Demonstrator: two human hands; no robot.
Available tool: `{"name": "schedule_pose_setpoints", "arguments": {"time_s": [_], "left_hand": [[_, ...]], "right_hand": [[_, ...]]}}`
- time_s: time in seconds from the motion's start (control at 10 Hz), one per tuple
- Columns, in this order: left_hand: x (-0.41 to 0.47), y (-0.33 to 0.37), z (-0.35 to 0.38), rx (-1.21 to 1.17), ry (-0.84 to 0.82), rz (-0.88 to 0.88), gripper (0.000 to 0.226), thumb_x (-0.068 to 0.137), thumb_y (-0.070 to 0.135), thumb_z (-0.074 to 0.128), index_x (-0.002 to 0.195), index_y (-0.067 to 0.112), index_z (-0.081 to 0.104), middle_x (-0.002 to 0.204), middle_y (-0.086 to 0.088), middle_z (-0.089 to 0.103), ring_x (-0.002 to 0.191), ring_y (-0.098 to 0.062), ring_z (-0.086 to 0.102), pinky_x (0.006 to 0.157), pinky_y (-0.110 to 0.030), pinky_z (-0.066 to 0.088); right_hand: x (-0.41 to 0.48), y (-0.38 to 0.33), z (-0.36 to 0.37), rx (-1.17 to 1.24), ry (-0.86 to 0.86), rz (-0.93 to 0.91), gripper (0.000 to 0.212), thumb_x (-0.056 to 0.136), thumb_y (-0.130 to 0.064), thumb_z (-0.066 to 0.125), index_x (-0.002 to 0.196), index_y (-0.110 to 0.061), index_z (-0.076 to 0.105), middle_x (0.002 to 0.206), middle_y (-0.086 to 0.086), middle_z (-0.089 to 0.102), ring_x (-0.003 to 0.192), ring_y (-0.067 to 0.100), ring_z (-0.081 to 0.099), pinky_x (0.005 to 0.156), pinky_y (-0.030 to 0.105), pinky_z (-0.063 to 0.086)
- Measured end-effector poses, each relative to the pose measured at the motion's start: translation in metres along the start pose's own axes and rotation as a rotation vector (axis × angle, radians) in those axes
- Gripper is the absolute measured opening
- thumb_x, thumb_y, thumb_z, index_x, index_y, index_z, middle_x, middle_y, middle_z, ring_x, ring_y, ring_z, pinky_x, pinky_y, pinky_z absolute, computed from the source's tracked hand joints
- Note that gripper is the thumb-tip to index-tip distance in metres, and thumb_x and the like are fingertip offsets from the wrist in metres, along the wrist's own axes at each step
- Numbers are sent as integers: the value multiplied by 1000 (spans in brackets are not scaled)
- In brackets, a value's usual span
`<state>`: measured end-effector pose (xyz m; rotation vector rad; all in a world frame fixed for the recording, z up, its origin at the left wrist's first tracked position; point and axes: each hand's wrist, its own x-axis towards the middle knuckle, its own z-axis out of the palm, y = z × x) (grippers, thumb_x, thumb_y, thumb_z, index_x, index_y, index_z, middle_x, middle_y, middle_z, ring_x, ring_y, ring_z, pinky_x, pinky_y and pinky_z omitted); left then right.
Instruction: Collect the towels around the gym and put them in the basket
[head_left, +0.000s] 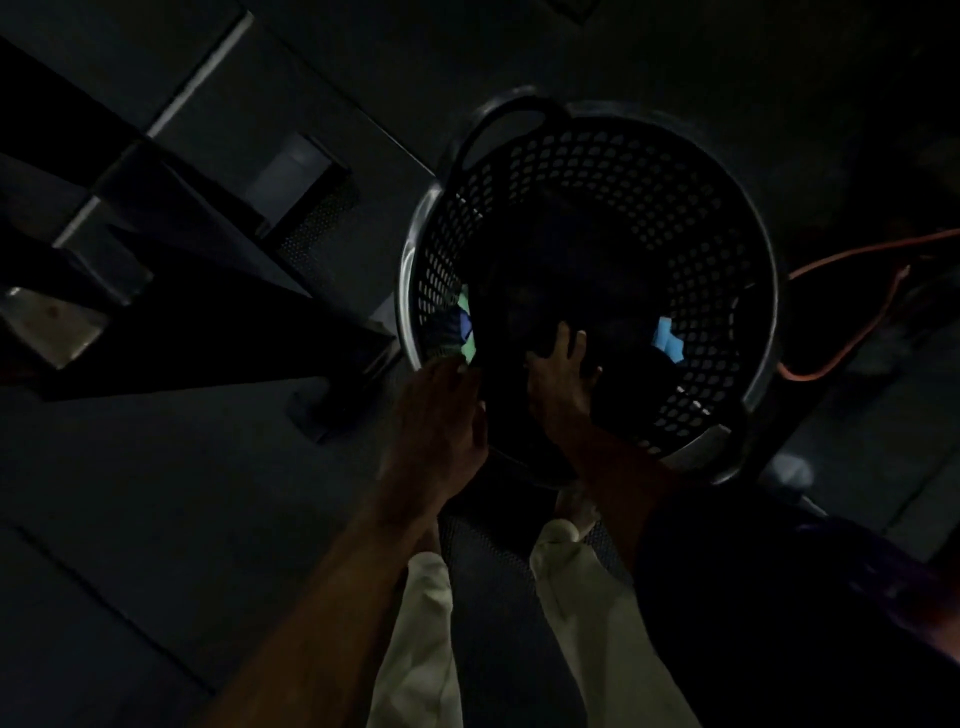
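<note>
Two hands are down at the basket (675, 208) in my feed from the head camera, and the light is very low. The basket is round, dark and perforated, with a loop handle on its far rim, and it stands on the floor (156, 493) just ahead of the person's pale trousers (426, 623). The left hand (441, 410) lies at the near left rim with its fingers fairly straight and close together, the fingertips touching a green and blue cloth (462, 332) that sits against the inner wall. The right hand (561, 369) reaches inside, its fingers bent over a black mass that is probably a dark towel (545, 270) filling the middle of the basket; I cannot tell whether those fingers clutch the fabric or only press on it (everything there merges into shadow). A light blue cloth (670, 338) shows low on the right side of the basket, well apart from both hands. Left of the basket stands a dark metal frame (208, 291) of gym equipment, its foot near the rim. An orange cable (857, 254) loops across the floor on the right, just beside the basket's outer wall.
</note>
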<state>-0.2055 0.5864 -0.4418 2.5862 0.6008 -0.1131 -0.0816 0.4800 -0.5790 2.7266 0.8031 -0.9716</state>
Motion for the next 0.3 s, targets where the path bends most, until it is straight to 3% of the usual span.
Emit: {"name": "schedule_pose_setpoints", "arguments": {"time_s": [0.1, 0.2, 0.3], "left_hand": [[-4, -5, -2, -6, -23, -22, 39, 80, 3, 67, 119, -3, 67, 120, -20, 68, 112, -41, 64, 95, -52, 51], [-2, 2, -15, -17, -79, -72, 41, 84, 6, 61, 124, -1, 64, 122, -20, 66, 112, -41, 62, 95, -51, 49], [5, 20, -27, -58, -118, -111, 41, 86, 9, 60, 126, 0, 62, 123, -20, 64, 112, -39, 61, 94, -48, 49]], "right_hand": [[2, 5, 5, 0, -37, -31, 41, 103, -32, 49, 144, -30, 49, 167, 19, 7, 153, 46, 3, 111, 73, 28], [3, 20, -17, 176, -143, -134, 53, 91, -36, 69, 141, -28, 53, 167, 17, 8, 153, 43, 7, 116, 64, 28], [-10, 31, -45, 367, -133, -146, 69, 83, -37, 78, 145, -22, 51, 164, 18, 21, 152, 39, 20, 119, 52, 31]]}}
